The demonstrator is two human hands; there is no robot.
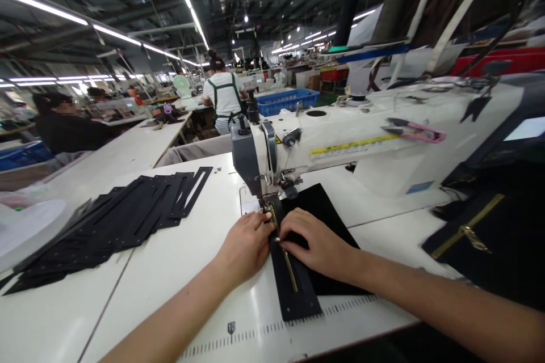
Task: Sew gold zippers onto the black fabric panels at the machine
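Observation:
A black strip (283,292) with a slot and a gold-toothed zipper (290,269) lies under the needle area of a white sewing machine (332,136). A larger black fabric panel (336,272) is beneath it, to the right. My left hand (249,241) is on the strip's left edge by the presser foot, its bent fingers together and holding the strip. On the other side, my right hand (313,238) is closed, thumb and forefinger pinching at the zipper pull (277,240). The fingers partly hide the zipper's upper part.
Slotted black strips (140,210) lie fanned out at the left beside a white round dish (29,232). Pink-handled thread snips (419,130) rest on the machine arm. Another black piece with a gold zipper (468,227) is at the right. Thread cones (348,17) stand behind; co-workers sit further back.

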